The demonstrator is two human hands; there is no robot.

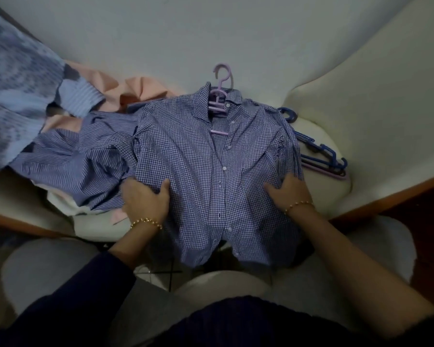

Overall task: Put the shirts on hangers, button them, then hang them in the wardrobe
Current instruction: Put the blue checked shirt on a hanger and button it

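**Soft shirt on its hanger, held at both sides**

A blue-and-white checked cotton shirt (193,171) is laid flat, front up, on a white padded surface (248,33), with its hem hanging over the near edge. It is judged to be light and quite limp: no shape is kept by the cloth alone, and it is expected to fold and slide wherever it is not supported.

A lilac plastic hanger (221,96) is seen inside the collar, with its hook pointing away from the person. This is judged to be the only stiff part, so the hook is thought the best place for lifting. If the shirt is lifted by the cloth only, the shoulders may slip off the smooth plastic.

The left hand (145,199) is closed on the left side edge, with the thumb on top and the fingers tucked beneath the cloth. The right hand (288,191) is laid on the right side, with the thumb spread and the fingers bent at the edge; whether cloth is pinched there cannot be told.

The small white buttons (224,168) appear fastened along the front, but the opening at the collar is not closed.
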